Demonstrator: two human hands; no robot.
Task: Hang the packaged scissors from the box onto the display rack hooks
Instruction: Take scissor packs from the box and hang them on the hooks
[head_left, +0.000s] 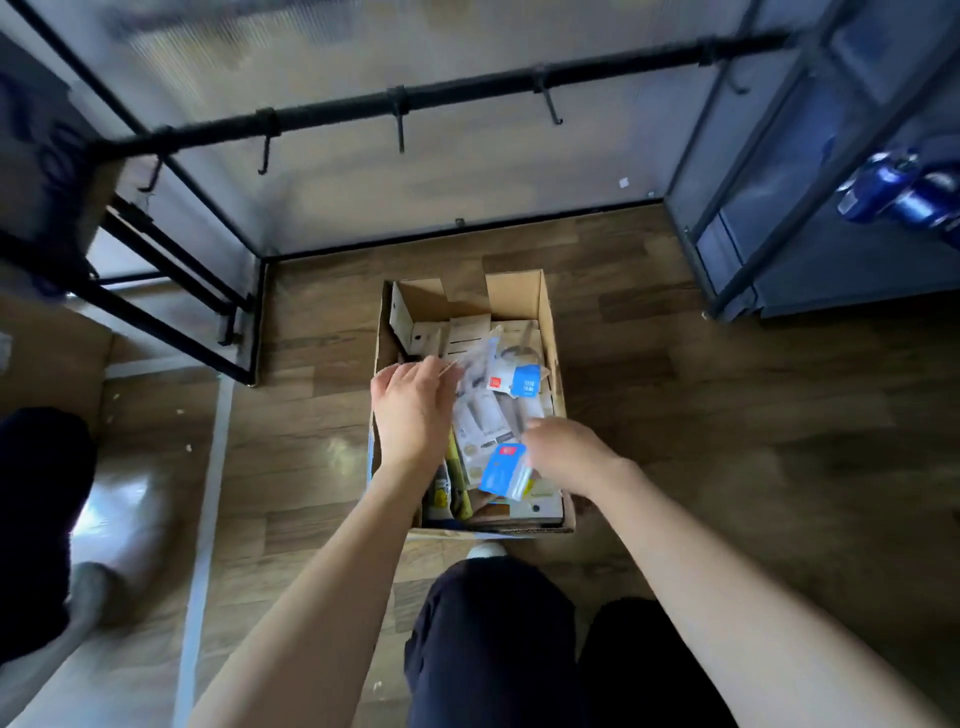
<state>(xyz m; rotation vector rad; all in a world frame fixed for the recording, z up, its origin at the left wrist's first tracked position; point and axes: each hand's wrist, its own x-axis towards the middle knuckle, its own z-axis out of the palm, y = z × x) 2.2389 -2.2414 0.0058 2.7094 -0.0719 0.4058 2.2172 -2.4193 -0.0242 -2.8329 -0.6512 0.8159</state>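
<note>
Packaged scissors in clear plastic blisters with blue and white cards (498, 410) lie heaped inside the open brown cardboard box (550, 332), which sits on the wood-look floor below the rack. Starting at the left, the left hand (413, 410) reaches into the box with its fingers bent down over the upper-left packs; blur hides whether it actually pinches one, so I cannot tell. To its right, the right hand (563, 452) is at the near packs, next to a blue-carded scissors pack (505, 470) tilted up at the box's near end; whether it has closed on that pack is also unclear. Judging by this, the step is picking a pack out of the box. Above, the black horizontal rack bar (467, 85) carries bare black hooks (399, 124). Next, a pack must be lifted and its hang hole slid onto a hook.
</note>
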